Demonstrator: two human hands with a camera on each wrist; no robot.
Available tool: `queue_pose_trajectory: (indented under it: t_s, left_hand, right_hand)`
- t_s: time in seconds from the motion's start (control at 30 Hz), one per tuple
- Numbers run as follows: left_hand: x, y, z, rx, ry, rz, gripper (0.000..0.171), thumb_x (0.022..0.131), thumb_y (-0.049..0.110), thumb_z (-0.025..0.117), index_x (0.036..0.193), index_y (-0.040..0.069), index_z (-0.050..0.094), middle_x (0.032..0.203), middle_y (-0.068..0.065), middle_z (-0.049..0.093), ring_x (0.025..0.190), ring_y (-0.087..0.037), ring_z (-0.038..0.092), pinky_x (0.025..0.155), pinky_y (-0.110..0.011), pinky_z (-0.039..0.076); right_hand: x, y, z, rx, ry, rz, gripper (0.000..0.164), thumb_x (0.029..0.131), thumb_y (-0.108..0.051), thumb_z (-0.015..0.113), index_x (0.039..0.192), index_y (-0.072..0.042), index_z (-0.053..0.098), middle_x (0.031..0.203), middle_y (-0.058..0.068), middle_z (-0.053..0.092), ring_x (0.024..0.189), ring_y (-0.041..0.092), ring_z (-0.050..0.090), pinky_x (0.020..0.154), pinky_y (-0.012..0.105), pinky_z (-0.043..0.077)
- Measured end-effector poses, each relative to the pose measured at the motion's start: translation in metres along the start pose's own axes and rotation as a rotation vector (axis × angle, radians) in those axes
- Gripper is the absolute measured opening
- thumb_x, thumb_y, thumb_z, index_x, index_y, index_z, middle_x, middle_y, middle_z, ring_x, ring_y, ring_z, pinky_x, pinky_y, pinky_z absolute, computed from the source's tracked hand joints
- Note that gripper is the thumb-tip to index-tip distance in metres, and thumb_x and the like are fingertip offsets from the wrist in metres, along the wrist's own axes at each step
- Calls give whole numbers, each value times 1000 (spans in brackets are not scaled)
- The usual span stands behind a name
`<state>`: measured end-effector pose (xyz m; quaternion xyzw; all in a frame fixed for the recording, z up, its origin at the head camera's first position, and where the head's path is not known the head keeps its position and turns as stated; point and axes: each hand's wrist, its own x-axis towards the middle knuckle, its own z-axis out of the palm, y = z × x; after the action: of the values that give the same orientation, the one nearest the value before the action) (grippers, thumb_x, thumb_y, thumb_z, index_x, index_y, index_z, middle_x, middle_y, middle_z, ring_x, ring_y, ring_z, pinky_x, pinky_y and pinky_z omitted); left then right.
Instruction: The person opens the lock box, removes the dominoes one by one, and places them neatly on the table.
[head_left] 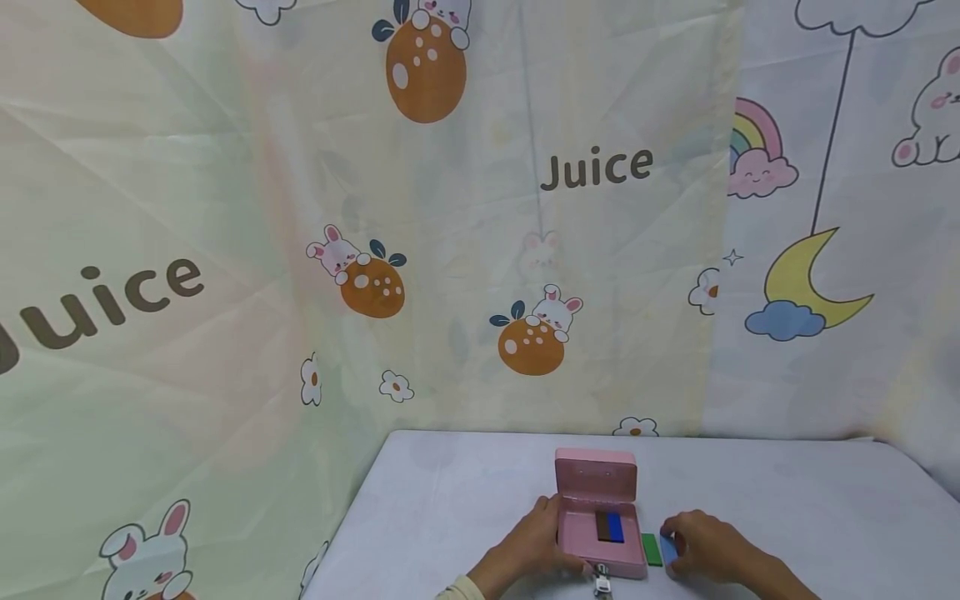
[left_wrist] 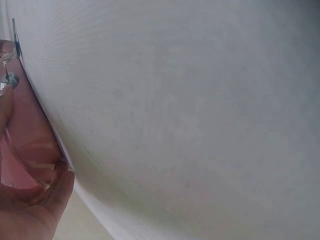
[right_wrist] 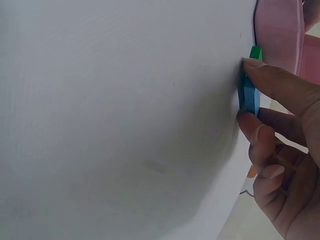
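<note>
A pink metal box point(head_left: 602, 560) stands on the table with its lid point(head_left: 596, 479) raised at the back. Inside lie a brown block point(head_left: 602, 527) and a dark blue block point(head_left: 616, 527), side by side. My left hand point(head_left: 534, 540) grips the box along its left side and front corner. To the right of the box a green block point(head_left: 651, 550) lies flat on the table. My right hand point(head_left: 705, 546) pinches a light blue block point(right_wrist: 251, 95) between thumb and fingers, just right of the green one.
A small metal padlock or key piece point(head_left: 602, 581) hangs at the box's front. The white table point(head_left: 450, 475) reaches back to a printed curtain point(head_left: 450, 208) with rabbits and oranges.
</note>
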<state>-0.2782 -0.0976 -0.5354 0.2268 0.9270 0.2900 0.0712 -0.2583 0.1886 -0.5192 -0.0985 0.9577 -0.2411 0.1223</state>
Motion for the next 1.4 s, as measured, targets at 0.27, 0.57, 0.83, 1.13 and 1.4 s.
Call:
queue_pose_trajectory:
  t_s: [0.27, 0.57, 0.83, 1.13, 1.4]
  left_hand:
    - [0, 1, 0, 6, 2, -10, 100, 66, 47, 92, 148, 31, 38, 123, 10, 55, 101, -1, 51, 96, -34, 52]
    - [0, -1, 2, 14, 6, 5, 99, 67, 48, 92, 148, 31, 38, 124, 11, 55, 103, -1, 50, 96, -34, 52]
    - [1, -3, 3, 3, -3, -2, 100, 67, 50, 91, 149, 33, 36, 123, 11, 54, 101, 0, 50, 97, -35, 52]
    - [0, 0, 2, 1, -3, -16, 102, 65, 49, 92, 149, 32, 37, 121, 10, 55, 100, -1, 51, 97, -35, 52]
    - [4, 0, 1, 4, -12, -25, 103, 65, 48, 92, 150, 32, 37, 121, 11, 55, 99, -1, 51, 97, -34, 52]
  right_hand:
    - [5, 0, -1, -10, -17, 7, 38, 73, -19, 89, 104, -4, 72, 73, 1, 57, 71, 17, 52, 69, 35, 47]
    - [3, -1, -2, -16, -18, -12, 38, 73, -19, 89, 103, -4, 72, 74, 1, 56, 73, 17, 51, 69, 35, 46]
    - [3, -3, -3, -18, -30, -6, 38, 73, -19, 89, 104, -3, 72, 74, 1, 57, 72, 18, 52, 70, 36, 48]
    - [2, -1, -2, -21, -28, -6, 39, 74, -19, 89, 104, -3, 71, 75, 2, 57, 73, 18, 52, 70, 37, 48]
    - [5, 2, -1, -14, -19, -14, 42, 73, -21, 89, 107, -4, 71, 75, 1, 57, 72, 18, 51, 68, 35, 46]
